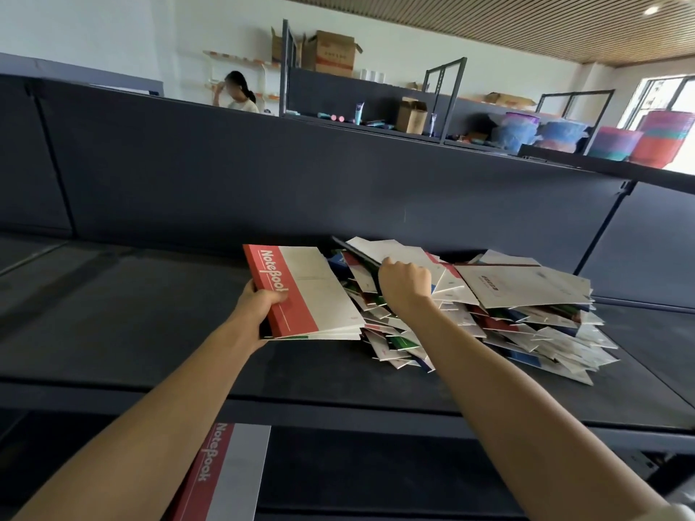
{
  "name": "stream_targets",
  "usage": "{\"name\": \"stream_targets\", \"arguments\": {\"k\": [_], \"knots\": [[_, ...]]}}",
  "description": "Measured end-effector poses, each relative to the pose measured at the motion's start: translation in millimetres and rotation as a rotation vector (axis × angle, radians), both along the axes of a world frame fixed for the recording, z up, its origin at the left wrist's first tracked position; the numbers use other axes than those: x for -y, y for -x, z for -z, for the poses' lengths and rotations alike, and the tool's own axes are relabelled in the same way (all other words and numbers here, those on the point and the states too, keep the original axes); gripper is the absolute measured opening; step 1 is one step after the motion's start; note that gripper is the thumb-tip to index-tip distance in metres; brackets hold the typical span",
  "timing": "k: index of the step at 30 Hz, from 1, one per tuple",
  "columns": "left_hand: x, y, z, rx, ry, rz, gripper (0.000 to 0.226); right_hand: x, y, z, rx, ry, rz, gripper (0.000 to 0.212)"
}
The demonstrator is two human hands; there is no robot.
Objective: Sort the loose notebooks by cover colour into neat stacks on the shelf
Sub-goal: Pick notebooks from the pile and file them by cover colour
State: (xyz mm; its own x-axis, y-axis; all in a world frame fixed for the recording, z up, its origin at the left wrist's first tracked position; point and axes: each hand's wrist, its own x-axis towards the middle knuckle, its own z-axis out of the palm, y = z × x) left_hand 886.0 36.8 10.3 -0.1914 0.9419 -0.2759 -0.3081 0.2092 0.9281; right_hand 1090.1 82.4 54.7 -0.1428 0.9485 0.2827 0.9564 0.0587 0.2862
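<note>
A loose heap of notebooks [519, 314] with red, blue and green cover strips lies on the dark shelf [150, 314], right of centre. My left hand [259, 300] grips a small stack of notebooks [308, 295] by its left edge; the top one has a red spine strip reading "NoteBook". The stack's right side rests against the heap. My right hand [406, 283] is curled on top of the heap, pinching the edge of a white-backed notebook [391, 251]. A red notebook stack [225, 475] lies on the lower shelf, partly hidden by my left forearm.
The shelf's dark back panel [263, 174] rises behind the heap. Further shelving [376, 107] beyond holds cardboard boxes, bottles and coloured basins [662, 141]. A person [237, 94] stands at the far left behind the panel.
</note>
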Motion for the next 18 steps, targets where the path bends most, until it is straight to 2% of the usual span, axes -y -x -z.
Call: {"name": "stream_targets", "arguments": {"k": [4, 6, 9, 12, 15, 18], "knots": [[-3.6, 0.7, -1.6, 0.03, -0.025, 0.017, 0.064, 10.6, 31.2, -15.1, 0.009, -0.056, -0.082, 0.029], [-3.4, -4.7, -5.7, 0.052, -0.067, 0.008, 0.058, 25.0, 64.4, -15.8, 0.076, -0.06, -0.198, 0.038], [-3.9, -9.2, -14.7, 0.189, -0.123, 0.06, 0.044, 50.8, 111.1, -12.2, 0.14, -0.01, -0.335, 0.03], [-9.2, 1.6, -17.6, -0.017, -0.071, 0.058, 0.043, 58.6, 128.2, -12.5, 0.057, 0.057, -0.379, 0.03], [-16.7, 18.4, -10.4, -0.058, -0.036, 0.082, 0.053, 41.0, 111.4, -14.2, -0.231, 0.06, -0.257, 0.029], [-18.0, 24.7, -5.4, -0.051, -0.021, 0.103, 0.053, 10.4, 75.1, -5.3, -0.31, 0.114, 0.108, 0.047]]}}
